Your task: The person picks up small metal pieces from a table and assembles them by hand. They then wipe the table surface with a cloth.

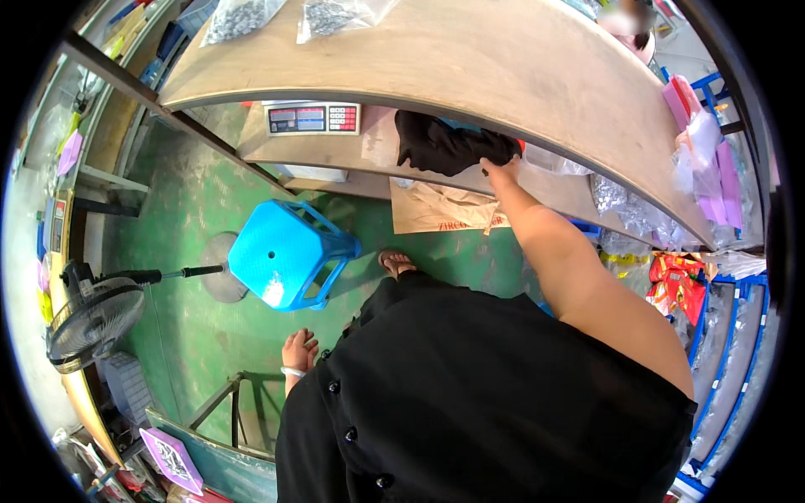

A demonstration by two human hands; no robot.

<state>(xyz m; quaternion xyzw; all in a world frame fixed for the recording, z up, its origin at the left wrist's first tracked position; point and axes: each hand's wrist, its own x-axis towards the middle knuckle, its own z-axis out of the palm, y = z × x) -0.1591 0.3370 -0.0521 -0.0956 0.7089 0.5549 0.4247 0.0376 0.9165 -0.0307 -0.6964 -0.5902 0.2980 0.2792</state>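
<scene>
My right arm reaches forward to the lower shelf under the wooden top. There my right hand has its fingers closed on the near right edge of a crumpled black cloth; part of the fingers is hidden in its folds. The cloth lies bunched beside a white scale with a display and keypad. At my left side hangs my left hand, a pale bangle on its wrist. Its fingers are loosely bent and somewhat apart, with nothing in them.
A blue plastic stool stands on the green floor, near a standing fan. Bags of small grey parts lie on the wooden tabletop. Brown paper sticks out beneath the lower shelf. Blue racks line the right.
</scene>
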